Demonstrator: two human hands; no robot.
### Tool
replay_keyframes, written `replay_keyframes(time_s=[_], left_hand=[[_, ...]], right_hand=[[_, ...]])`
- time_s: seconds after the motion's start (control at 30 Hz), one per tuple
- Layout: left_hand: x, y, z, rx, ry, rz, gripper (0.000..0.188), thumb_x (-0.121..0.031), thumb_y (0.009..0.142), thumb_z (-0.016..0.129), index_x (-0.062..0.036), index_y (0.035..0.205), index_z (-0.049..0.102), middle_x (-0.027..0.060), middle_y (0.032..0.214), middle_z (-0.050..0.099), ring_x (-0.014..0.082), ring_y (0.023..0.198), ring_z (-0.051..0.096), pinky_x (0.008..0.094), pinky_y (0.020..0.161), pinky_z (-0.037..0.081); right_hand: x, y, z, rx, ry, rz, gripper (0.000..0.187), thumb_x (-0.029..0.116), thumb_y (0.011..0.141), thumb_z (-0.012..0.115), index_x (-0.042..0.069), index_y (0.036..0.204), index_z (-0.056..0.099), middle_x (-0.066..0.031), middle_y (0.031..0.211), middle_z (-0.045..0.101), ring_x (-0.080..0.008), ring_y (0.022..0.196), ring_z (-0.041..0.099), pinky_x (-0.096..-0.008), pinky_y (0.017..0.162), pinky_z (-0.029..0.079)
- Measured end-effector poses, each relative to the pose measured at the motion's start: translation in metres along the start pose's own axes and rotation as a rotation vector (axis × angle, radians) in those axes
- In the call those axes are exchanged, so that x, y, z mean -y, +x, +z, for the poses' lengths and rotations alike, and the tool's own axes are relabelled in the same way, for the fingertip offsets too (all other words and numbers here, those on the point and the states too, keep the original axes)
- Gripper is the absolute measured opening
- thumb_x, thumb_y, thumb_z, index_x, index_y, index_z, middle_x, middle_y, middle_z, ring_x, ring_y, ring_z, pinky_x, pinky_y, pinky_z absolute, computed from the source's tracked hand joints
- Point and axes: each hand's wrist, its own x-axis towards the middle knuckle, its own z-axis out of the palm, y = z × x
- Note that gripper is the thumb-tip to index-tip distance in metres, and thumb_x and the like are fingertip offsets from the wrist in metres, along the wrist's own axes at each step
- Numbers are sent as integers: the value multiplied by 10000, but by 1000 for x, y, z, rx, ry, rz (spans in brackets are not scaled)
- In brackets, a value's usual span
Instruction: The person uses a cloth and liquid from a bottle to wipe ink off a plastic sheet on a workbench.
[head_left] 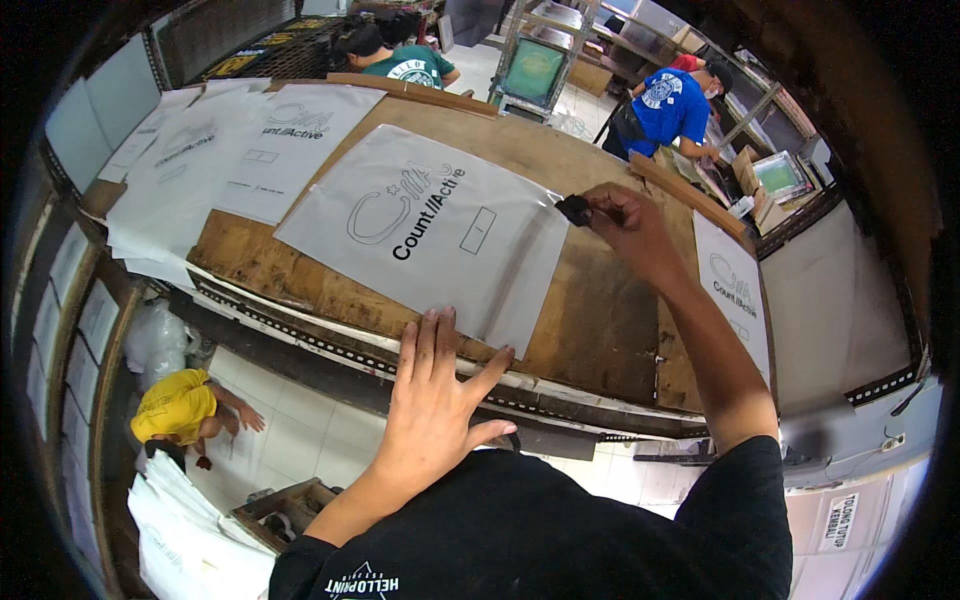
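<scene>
A white printed sheet, perhaps a thin plastic bag, lies flat and slightly askew on the brown wooden table. Black lettering, a line drawing and a small box are printed on it. My left hand rests with spread fingers on its near edge, fingertips touching the sheet. At the far right corner my right hand is closed on a small, dark, crumpled thing, possibly a cloth wad; its kind is not clear. The dark thing touches or hovers just over the corner.
More printed sheets overlap at the table's left, and another sheet lies at the right end. Wooden strips edge the far side. Co-workers in green, blue and yellow are around the table.
</scene>
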Motion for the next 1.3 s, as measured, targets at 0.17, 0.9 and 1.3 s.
replay_keyframes(time_s=[0.17, 0.9, 1.3], left_hand=[[-2, -1, -1, 6, 16, 0, 808, -617, 764, 746, -263, 1461, 542, 364, 1498, 322, 532, 1423, 294, 612, 1202, 220], [-2, -7, -13, 35, 43, -22, 785, -680, 786, 684, -271, 1447, 566, 384, 1487, 342, 523, 1434, 286, 670, 1208, 105], [18, -11, -3, -51, 11, -38, 809, -729, 757, 679, -266, 1417, 605, 375, 1531, 298, 528, 1461, 244, 700, 1193, 72]], right_hand=[[5, -32, 11, 47, 347, 24, 166, -2, 978, 631, 22, 1135, 679, 17, 1006, 688, -57, 927, 606, -239, 850, 485], [36, -53, -11, -159, 555, 114, 226, 10, 964, 577, 57, 1166, 667, 20, 1028, 676, -69, 841, 546, -241, 765, 436], [57, -51, 36, 139, 554, 79, 212, -2, 952, 597, 17, 1153, 664, -30, 1025, 700, -89, 910, 613, -257, 825, 484]])
